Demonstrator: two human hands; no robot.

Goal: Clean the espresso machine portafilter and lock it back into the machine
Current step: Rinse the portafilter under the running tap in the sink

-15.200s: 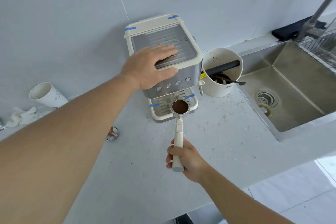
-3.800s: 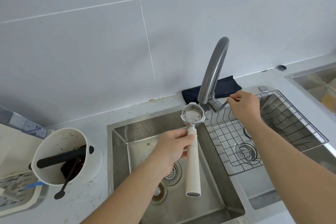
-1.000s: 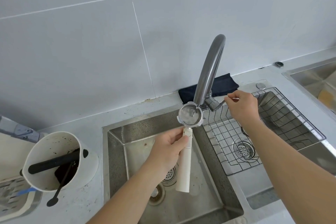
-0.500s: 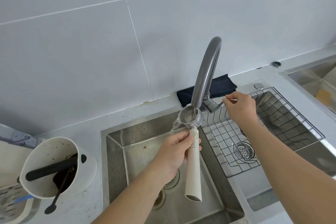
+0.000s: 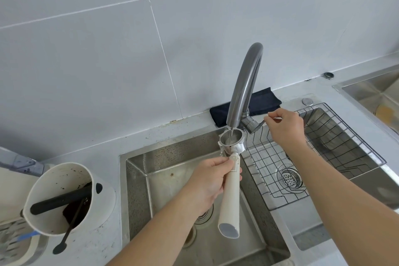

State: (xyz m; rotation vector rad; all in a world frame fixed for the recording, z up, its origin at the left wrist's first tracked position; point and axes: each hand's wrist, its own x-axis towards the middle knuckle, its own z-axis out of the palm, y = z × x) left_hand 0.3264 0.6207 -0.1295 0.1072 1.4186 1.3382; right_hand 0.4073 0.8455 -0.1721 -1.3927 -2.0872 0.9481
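Now portafilter [image 5: 232,142] under faucet [image 5: 244,86], left hand [image 5: 210,181].

The pale grey-blue square-tiled wall [image 5: 86,49] carries thin white grout lines, and below it a light grey speckled stone counter [image 5: 103,244] surrounds a brushed silver steel sink [image 5: 164,170] flecked with dark specks. A matte dark grey curved tap [image 5: 244,84] stands before a folded navy-black cloth [image 5: 265,101], beside a silver wire grid rack [image 5: 323,147]. The portafilter with shiny silver metal basket and cream plastic handle [image 5: 230,198] matches the cream round knock box [image 5: 62,196], which has a black bar, brown grounds and a black spoon.
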